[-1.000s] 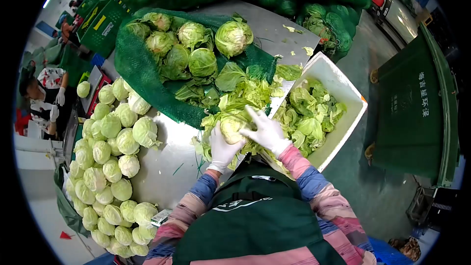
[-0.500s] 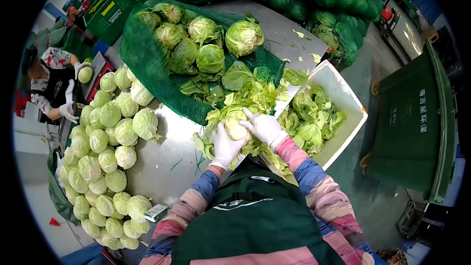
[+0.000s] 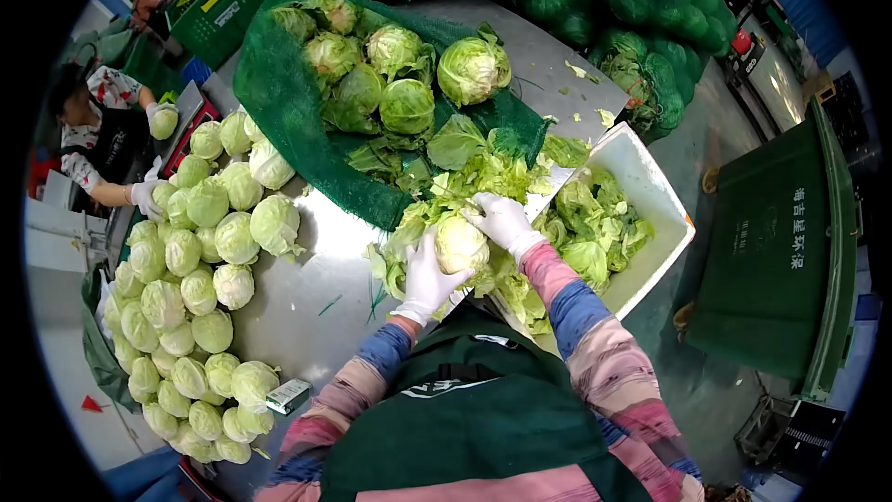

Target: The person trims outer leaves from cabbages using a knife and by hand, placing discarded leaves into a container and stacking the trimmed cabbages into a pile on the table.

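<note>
A pale, trimmed cabbage sits in front of me over a heap of loose leaves. My left hand, in a white glove, is wrapped round its left and near side. The gloved right hand has its bent fingers against the upper right of the same head; whether a leaf is pinched there I cannot make out. Torn cabbage leaves lie just beyond both hands. To the right stands a white foam box holding more leaves. Several untrimmed cabbages rest on a green mesh sack.
Trimmed cabbages are piled along the metal table's left side, with a small carton nearby. Full mesh sacks lie at the back. A green bin stands right. A co-worker handles cabbages at far left.
The cabbage has turned and shifted slightly right in my left hand. My right hand has moved slightly up and its fingers have bent. The co-worker's lower hand has moved to the pile.
</note>
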Tool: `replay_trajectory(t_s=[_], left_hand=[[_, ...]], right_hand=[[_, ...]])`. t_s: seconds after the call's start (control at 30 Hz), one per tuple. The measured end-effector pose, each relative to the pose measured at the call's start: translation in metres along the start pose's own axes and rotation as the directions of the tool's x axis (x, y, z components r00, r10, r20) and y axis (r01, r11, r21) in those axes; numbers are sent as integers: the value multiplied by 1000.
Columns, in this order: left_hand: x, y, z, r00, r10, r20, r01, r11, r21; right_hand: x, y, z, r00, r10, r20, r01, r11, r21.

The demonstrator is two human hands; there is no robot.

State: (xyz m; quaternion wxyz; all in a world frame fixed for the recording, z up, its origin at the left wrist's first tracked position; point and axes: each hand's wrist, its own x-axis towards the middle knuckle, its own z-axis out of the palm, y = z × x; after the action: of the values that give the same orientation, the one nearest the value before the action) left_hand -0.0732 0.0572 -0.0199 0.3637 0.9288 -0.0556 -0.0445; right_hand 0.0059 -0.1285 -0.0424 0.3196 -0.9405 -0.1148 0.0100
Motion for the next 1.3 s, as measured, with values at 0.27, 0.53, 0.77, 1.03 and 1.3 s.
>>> replay_trajectory(t_s=[0.27,0.53,0.77,1.03,1.3], left_hand=[[-27,-14,-4,994,85,-69,-88,995,-42],[-27,-15,-5,987,152,51,-153,988,10],[-31,-36,-15,949,300,94,-301,953,1],[-23,-6,28,982,-187,-41,176,966,-189],[-24,-44,-47,860,-196,472,490,56,-870]], right_hand=[[-2,51,34,960,279,-19,-279,953,-119],[-1,-25,-13,911,298,284,-288,955,-78],[7,9,26,896,328,299,-299,944,-138],[-33,-6,55,953,288,-93,-298,947,-117],[-67,32,30,876,447,-182,-452,892,12]])
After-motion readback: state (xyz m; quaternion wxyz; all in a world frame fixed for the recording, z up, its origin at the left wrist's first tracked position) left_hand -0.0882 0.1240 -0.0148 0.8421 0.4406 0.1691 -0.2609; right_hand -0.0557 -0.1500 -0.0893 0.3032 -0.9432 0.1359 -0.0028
